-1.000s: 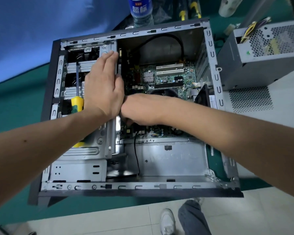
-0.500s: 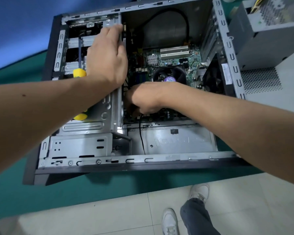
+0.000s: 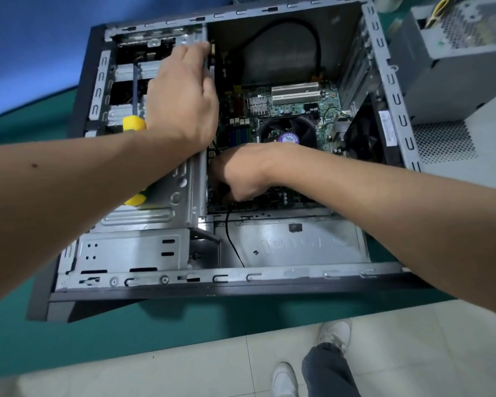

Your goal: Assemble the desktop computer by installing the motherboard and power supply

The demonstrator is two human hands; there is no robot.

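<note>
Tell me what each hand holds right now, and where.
Left hand rests flat on the grey metal drive cage, fingers along its top edge. Right hand curls down onto the green motherboard; its grip is hidden.

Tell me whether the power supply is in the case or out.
Out. The power supply sits on the table right of the open case, beyond its frame.

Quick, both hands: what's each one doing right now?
Left hand: open, fingers straight, resting on the drive cage.
Right hand: curled down over the motherboard; grip hidden, cannot tell.
</note>
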